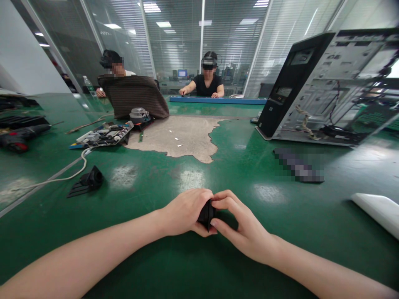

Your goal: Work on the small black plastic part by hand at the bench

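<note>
A small black part is held between both hands near the front middle of the green table. My left hand wraps round it from the left, fingers over the top and thumb underneath. From the right, my right hand pinches its edge with the fingertips and thumb. Much of the part is hidden by my left hand. To the left lies another black piece with slats, apart from my hands.
A circuit board and a cable lie left. An open computer case stands right, with a dark flat object before it and a white object nearer. Two people sit across the table; a drill lies far left.
</note>
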{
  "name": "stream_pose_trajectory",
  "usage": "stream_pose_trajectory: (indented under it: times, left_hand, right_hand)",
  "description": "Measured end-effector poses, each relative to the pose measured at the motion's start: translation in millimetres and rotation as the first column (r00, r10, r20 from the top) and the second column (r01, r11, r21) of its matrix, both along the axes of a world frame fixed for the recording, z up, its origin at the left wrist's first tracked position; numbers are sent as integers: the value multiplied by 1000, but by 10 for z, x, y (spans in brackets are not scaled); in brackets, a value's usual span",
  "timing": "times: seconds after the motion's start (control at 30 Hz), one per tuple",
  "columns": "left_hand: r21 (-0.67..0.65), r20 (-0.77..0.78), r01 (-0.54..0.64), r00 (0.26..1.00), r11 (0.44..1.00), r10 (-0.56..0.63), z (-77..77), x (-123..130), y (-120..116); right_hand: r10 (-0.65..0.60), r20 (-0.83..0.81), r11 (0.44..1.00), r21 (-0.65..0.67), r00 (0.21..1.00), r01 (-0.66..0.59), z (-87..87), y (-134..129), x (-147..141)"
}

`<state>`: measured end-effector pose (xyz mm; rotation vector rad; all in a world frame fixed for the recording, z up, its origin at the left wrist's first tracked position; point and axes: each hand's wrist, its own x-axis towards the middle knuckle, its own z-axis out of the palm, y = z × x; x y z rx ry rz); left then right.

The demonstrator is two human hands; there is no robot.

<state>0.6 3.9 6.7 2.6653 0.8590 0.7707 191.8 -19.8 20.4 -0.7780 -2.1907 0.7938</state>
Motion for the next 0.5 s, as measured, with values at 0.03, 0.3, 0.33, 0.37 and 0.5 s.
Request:
stream_pose_trajectory:
  times: [0.03,0.3,0.33,0.37,0.5]
  left_hand:
    - [-4,0,-5,1000,1000,5,0,3,1]
    - [-2,-6,-1,1000,1000,1,-2,-7,7]
    - [2,-6,5,1000,1000,-5,-4,-9,8]
    - [6,-7,10,1000,1000,-10,-6,-10,8]
    - [4,0,1,1000,1000,-1,-11,-2,10]
  right_hand:
    - [-3,-15,999,-39,1000,2,-20,4,-6]
    - [7,-21,980,-197,1000,-11,-44,11,-18]
    - [8,-6,989,-150,1000,-9,-25,8,-12]
    - [7,6,994,-106,1000,-6,-8,5,-5]
    - [1,-6,999,-54,1000,-2,1,11,3]
